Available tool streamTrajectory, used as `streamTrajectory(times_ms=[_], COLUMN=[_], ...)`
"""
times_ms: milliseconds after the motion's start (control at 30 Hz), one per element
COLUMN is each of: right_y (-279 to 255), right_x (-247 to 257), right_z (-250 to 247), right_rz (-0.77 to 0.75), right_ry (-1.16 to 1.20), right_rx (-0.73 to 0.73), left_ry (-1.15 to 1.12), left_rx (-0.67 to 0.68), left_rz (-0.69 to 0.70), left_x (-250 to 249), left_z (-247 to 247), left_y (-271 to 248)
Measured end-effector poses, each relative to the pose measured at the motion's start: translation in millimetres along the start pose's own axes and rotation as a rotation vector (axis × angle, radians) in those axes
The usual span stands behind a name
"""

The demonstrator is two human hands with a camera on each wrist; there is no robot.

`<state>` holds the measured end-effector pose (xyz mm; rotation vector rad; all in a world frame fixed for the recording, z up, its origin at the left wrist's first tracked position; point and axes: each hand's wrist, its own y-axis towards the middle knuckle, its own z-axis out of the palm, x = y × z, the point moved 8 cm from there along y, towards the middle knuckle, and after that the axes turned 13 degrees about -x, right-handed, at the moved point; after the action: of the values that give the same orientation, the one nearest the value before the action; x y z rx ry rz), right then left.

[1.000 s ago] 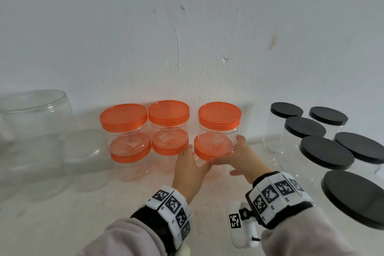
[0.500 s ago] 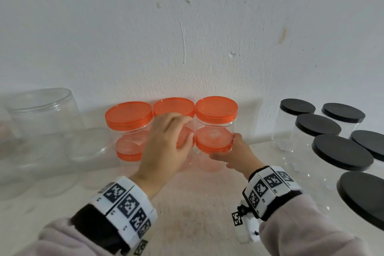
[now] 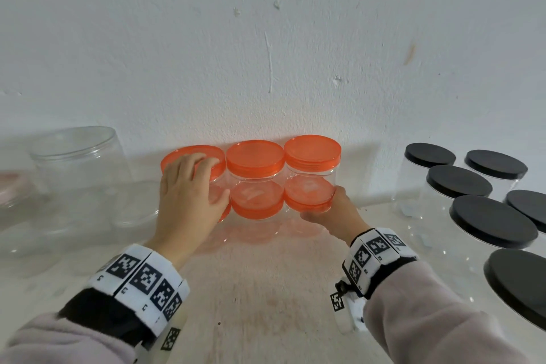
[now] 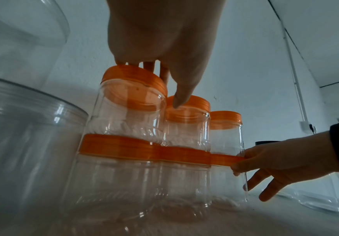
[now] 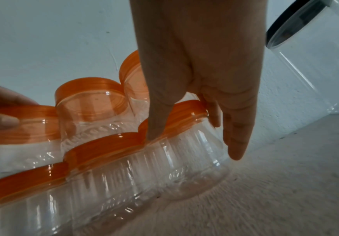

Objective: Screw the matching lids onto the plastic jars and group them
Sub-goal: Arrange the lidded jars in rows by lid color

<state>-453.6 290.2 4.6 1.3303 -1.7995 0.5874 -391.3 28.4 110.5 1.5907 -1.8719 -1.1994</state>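
Head view: six orange-lidded jars (image 3: 255,183), stacked two high in three touching columns, against the wall at the surface's (image 3: 266,304) far edge. Left hand (image 3: 189,198) curls over the upper left jar's lid. Right hand (image 3: 331,210) cups the right column's lower jar. Black-lidded jars (image 3: 461,183) grouped at the right edge; large clear jars (image 3: 76,162) at the left.

Left wrist view: fingertips (image 4: 152,67) on the lid top, thumb (image 4: 182,95) down beside it.

Right wrist view: thumb (image 5: 156,121) and fingers (image 5: 237,140) pressed to the lower jar's shoulder.
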Motion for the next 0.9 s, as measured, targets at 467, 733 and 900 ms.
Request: streamTrajectory(times_ms=[467,733,900], right_y=[-38.9,-140.5,-174.7], right_x=[17.6,39.4,18.5], right_z=[-23.8,-140.1,-217.5], right_rz=[-0.04,-0.296,-0.296], right_ry=[-0.11,0.09,0.1], right_rx=[-0.148,-0.418,-0.454], left_ry=[-0.022,-0.229,-0.43], left_rx=[0.13,0.14,0.248], left_rz=[0.03,0.09,0.176], left_x=[13.3,-41.6,-121.4], left_z=[-2.0,-16.6,-15.1], left_y=[-1.0,-7.0,-25.4])
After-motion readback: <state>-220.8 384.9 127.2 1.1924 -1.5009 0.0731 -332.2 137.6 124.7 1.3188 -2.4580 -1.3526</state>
